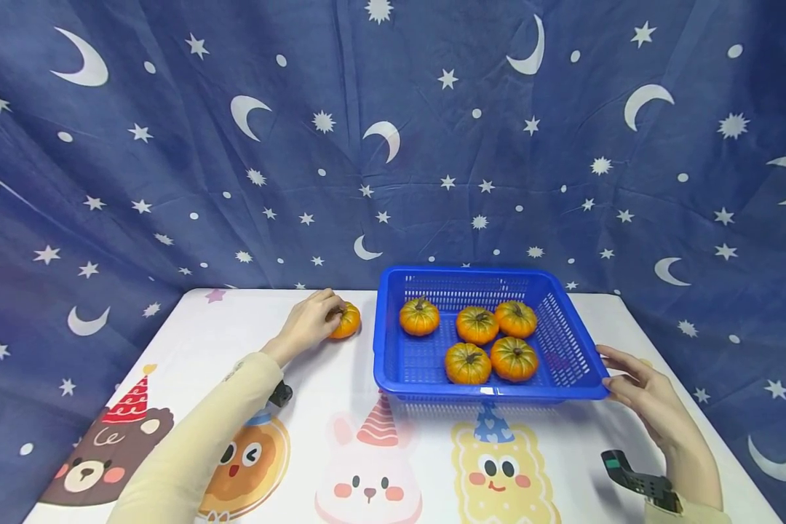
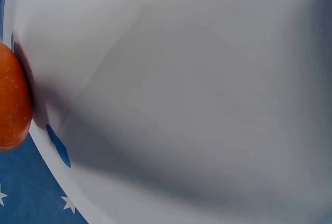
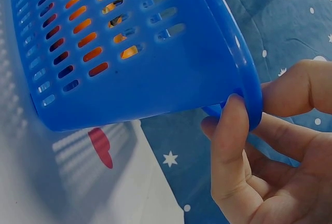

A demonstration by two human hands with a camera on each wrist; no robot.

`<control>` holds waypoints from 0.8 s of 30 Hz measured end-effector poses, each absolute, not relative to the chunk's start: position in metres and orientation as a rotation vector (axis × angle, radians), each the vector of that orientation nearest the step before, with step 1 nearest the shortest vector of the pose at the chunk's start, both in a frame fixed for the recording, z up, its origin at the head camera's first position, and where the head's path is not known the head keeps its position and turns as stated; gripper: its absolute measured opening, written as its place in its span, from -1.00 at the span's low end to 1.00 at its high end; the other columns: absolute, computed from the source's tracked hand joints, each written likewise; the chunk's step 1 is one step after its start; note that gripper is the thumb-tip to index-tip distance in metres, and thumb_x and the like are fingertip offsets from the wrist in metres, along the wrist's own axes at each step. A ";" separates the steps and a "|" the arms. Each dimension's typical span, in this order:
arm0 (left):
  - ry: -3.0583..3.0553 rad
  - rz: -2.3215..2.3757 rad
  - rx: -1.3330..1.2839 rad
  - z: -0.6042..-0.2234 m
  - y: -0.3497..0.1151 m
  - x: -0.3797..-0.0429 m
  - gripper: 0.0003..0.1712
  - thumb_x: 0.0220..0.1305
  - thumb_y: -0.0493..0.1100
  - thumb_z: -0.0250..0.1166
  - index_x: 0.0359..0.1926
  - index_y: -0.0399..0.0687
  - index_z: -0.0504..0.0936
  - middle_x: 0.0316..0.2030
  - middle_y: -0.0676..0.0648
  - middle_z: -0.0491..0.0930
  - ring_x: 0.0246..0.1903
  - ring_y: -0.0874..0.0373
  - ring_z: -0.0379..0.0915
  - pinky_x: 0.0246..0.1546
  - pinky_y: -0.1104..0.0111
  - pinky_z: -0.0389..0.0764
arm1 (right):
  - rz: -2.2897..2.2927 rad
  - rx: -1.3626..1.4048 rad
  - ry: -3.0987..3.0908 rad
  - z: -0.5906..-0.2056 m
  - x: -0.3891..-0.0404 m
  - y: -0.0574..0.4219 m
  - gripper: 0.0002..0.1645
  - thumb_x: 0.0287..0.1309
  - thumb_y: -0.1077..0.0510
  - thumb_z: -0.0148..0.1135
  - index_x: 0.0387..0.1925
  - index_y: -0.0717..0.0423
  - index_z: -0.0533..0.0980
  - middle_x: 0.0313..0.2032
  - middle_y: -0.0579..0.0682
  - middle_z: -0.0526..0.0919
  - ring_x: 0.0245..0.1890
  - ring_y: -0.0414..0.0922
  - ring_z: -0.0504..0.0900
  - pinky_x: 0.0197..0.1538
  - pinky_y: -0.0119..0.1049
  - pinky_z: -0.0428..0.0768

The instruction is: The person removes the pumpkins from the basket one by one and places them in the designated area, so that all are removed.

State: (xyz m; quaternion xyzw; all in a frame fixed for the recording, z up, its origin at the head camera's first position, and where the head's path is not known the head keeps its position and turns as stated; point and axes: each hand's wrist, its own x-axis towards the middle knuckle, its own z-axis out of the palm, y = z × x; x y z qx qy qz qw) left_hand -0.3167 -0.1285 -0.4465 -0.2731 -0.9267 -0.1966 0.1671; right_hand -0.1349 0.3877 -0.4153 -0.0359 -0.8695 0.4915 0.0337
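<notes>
My left hand point(image 1: 310, 324) holds a small orange pumpkin point(image 1: 347, 321) on the table, left of the basket; the fingers curl over its top and left side and hide part of it. In the left wrist view only the orange side of the pumpkin point(image 2: 13, 99) shows, at the left edge. A blue plastic basket point(image 1: 491, 393) with slotted walls stands to the right. Several similar pumpkins point(image 1: 468, 363) lie inside it. At its right front corner, my right hand point(image 1: 645, 389) pinches the rim. The right wrist view shows thumb and fingers on either side of that rim point(image 3: 251, 84).
The table point(image 1: 340, 378) has a white cover printed with cartoon animals in party hats. Directly behind it hangs a dark blue curtain point(image 1: 432, 218) with moons and stars, which also runs along both sides. A black wrist-camera mount point(image 1: 642, 480) sits at the right wrist.
</notes>
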 end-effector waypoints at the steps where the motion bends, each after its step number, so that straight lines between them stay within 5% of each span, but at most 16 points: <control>1: -2.645 -0.562 -0.774 -0.446 -0.129 -0.316 -0.78 0.07 -0.31 0.26 -0.21 -0.09 0.68 -0.30 0.00 0.57 -0.25 0.11 0.49 -0.18 0.20 0.58 | 1.512 -0.108 -2.673 -0.415 -0.135 0.388 -0.35 0.26 0.28 0.04 0.35 0.40 0.17 0.17 0.23 0.30 -0.25 -0.47 0.57 -0.21 -0.48 0.63; 13: -2.658 -0.556 -0.821 -0.430 -0.128 -0.310 -0.72 0.10 -0.24 0.26 -0.11 -0.07 0.66 -0.20 -0.04 0.62 -0.14 0.06 0.51 -0.10 0.15 0.58 | 1.511 -0.106 -2.685 -0.414 -0.135 0.388 -0.35 0.28 0.27 0.01 0.36 0.39 0.16 0.20 0.27 0.23 -0.25 -0.49 0.54 -0.22 -0.51 0.62; 20: -2.653 -0.521 -0.848 -0.415 -0.121 -0.307 -0.70 0.14 -0.20 0.25 -0.06 -0.03 0.64 -0.14 -0.02 0.63 -0.07 0.05 0.54 -0.11 0.15 0.60 | 1.521 -0.090 -2.667 -0.415 -0.136 0.390 -0.35 0.26 0.28 0.04 0.34 0.41 0.18 -0.06 -0.40 0.34 -0.25 -0.45 0.59 -0.21 -0.49 0.63; 24: -2.637 -0.508 -0.878 -0.405 -0.114 -0.304 -0.70 0.16 -0.20 0.24 -0.04 -0.02 0.63 -0.11 0.00 0.64 -0.03 0.06 0.54 -0.08 0.16 0.59 | 1.525 -0.102 -2.669 -0.415 -0.135 0.390 -0.34 0.27 0.27 0.05 0.35 0.41 0.17 -0.05 -0.38 0.34 -0.26 -0.46 0.58 -0.21 -0.49 0.63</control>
